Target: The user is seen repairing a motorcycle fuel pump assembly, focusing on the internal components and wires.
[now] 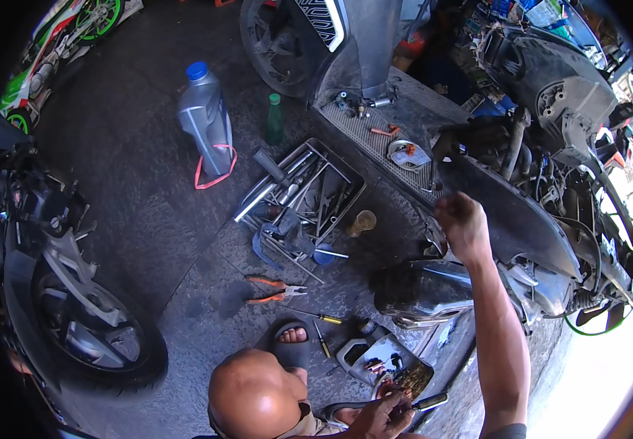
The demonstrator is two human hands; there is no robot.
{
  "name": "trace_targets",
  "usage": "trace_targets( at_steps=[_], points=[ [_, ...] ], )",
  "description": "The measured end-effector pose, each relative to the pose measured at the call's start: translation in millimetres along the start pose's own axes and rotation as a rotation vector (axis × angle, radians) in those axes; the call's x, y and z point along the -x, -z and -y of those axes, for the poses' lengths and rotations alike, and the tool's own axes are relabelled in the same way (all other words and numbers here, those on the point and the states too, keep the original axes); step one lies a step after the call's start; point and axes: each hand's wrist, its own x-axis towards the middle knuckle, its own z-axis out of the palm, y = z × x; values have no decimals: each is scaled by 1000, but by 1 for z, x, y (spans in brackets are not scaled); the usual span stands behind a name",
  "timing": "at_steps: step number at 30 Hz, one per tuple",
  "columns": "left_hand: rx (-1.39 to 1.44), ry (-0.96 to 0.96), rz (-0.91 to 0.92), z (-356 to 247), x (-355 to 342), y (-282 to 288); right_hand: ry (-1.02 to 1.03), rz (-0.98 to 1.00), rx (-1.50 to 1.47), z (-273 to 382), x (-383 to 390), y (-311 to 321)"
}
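At the lower edge, my left hand (pixel 384 418) is closed, its fingertips over a cut-open plastic container (pixel 353 357) with dark residue and small parts in it. A dark-handled tool (pixel 430 402) like a screwdriver sticks out to the right of those fingers. My right hand (pixel 464 223) reaches far forward, fingers curled, beside the ribbed footboard (pixel 411 175) of a partly stripped scooter. Whatever its fingers may hold is hidden. Just beyond, a round dish (pixel 404 156) with an orange-brown piece rests on the footboard, near an orange-brown part (pixel 385 131) and several small metal parts.
A tool tray (pixel 356 192) heaped with wrenches lies ahead, with orange-handled pliers (pixel 265 298) and two yellow-handled screwdrivers (pixel 321 341) nearer. A grey oil bottle (pixel 205 117) and green bottle (pixel 274 121) stand farther off. A motorcycle wheel (pixel 151 362) is at left; a dark engine cover (pixel 426 289) lies centre right.
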Motion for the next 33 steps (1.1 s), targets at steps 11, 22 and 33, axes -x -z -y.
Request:
trace_targets(
  at_steps=[11, 22, 33],
  points=[
    [-134, 107, -82, 44, -6, -3, 76, -90, 558, 1, -96, -28],
    [-151, 135, -154, 27, -13, 7, 439, -78, 663, 57, -209, -67],
    [-298, 168, -52, -33, -47, 46, 384, 133, 853, 70, -266, -117]
  ],
)
